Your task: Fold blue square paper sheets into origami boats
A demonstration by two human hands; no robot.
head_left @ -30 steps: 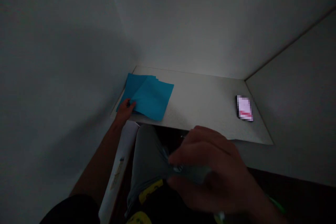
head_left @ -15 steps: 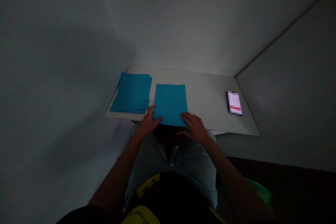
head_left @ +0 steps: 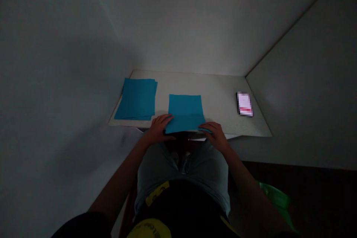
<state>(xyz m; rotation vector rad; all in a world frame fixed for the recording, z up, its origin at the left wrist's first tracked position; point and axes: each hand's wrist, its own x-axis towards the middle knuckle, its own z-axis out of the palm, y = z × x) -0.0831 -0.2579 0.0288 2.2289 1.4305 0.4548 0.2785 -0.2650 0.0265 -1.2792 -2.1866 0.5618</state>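
Observation:
A blue sheet of paper [head_left: 185,111] lies in the middle of the table, its near part by the front edge and slightly raised at the near right. My left hand [head_left: 159,129] rests at its near left edge, fingers laid on the paper and thumb apart below. At the near right corner, my right hand [head_left: 216,135] pinches the sheet, with a bit of blue showing between fingers and thumb. To the left lies a stack of blue sheets [head_left: 136,98], a little out of line with each other.
On the right of the pale table [head_left: 220,100] lies a phone [head_left: 244,104] with a lit, blurred screen. Walls [head_left: 178,26] stand behind the table and at both sides. Something green [head_left: 275,195] is on the dark floor at the lower right.
The blue sheet has shifted slightly right and toward me. My right hand has gone from lying on the sheet to pinching its corner; my left thumb has come off the paper.

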